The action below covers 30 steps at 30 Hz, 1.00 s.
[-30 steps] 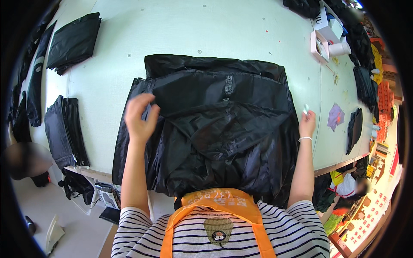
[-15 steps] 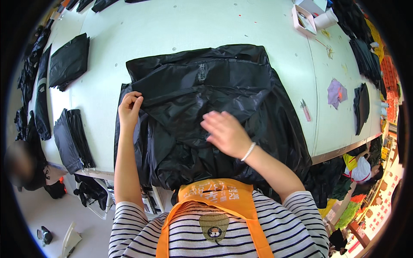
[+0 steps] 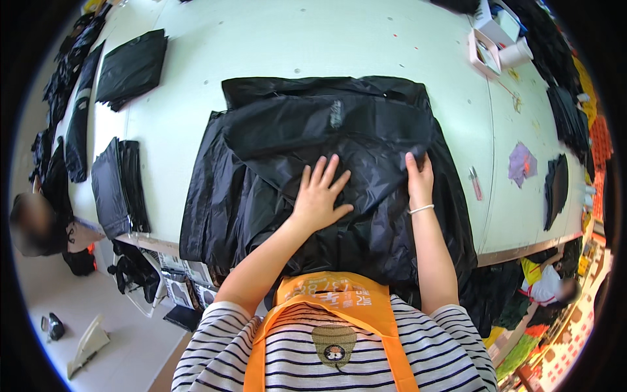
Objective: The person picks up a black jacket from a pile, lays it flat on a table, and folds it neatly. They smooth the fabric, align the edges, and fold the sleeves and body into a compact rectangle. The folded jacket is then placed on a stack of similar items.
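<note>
A large piece of shiny black fabric (image 3: 281,130), like a thin garment, lies in folded layers on the table right in front of me. Its upper panel carries a faint pale printed patch. My left hand (image 3: 319,196) rests on the middle of it, palm down with the fingers spread. At the panel's right edge, my right hand (image 3: 420,179), with a white bracelet on the wrist, pinches the fabric between thumb and fingers. Many wrinkles run through the lower layers, which hang toward my orange apron (image 3: 339,287).
Folded black stacks (image 3: 134,68) lie on the pale table (image 3: 274,49) at left, and a dark stack (image 3: 556,193) at right. Right of the fabric are thread snips (image 3: 475,183) and a purple scrap (image 3: 522,163). A pink box (image 3: 483,55) stands far right. People sit at both sides.
My left hand has left the panel's left edge and moved right onto its middle. My right hand has gone from the middle to the right edge and taken hold there.
</note>
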Motion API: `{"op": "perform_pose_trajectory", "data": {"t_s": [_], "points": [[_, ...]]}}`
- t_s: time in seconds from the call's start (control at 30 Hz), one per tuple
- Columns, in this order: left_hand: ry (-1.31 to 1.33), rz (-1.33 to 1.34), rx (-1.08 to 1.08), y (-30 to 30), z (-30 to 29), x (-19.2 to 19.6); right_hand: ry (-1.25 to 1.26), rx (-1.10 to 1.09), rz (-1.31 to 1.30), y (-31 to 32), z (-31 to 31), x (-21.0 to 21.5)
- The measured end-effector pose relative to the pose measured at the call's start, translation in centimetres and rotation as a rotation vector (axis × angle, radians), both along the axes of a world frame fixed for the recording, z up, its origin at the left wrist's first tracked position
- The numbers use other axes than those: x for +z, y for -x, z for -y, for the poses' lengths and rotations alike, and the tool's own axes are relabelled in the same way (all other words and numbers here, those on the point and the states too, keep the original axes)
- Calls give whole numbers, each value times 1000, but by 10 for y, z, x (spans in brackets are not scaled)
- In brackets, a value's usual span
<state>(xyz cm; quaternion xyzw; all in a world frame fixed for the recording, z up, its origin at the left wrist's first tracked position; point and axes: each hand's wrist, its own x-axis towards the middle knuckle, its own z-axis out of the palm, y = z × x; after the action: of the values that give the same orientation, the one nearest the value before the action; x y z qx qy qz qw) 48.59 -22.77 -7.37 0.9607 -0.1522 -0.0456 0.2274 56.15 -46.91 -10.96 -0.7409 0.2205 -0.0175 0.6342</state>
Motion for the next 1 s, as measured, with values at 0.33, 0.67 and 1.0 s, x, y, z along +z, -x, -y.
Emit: {"op": "perform_pose_trajectory", "data": {"t_s": [0.33,0.67,1.0], "points": [[372,299,1123,-20,-108,-24,470,532,618,-21,-94,55],[427,250,354,-81,-52,35,765,1012,339,-8,-113,-3],[85,90,26,-76,-33,-14,542,1078,413,9,-53,53]]}}
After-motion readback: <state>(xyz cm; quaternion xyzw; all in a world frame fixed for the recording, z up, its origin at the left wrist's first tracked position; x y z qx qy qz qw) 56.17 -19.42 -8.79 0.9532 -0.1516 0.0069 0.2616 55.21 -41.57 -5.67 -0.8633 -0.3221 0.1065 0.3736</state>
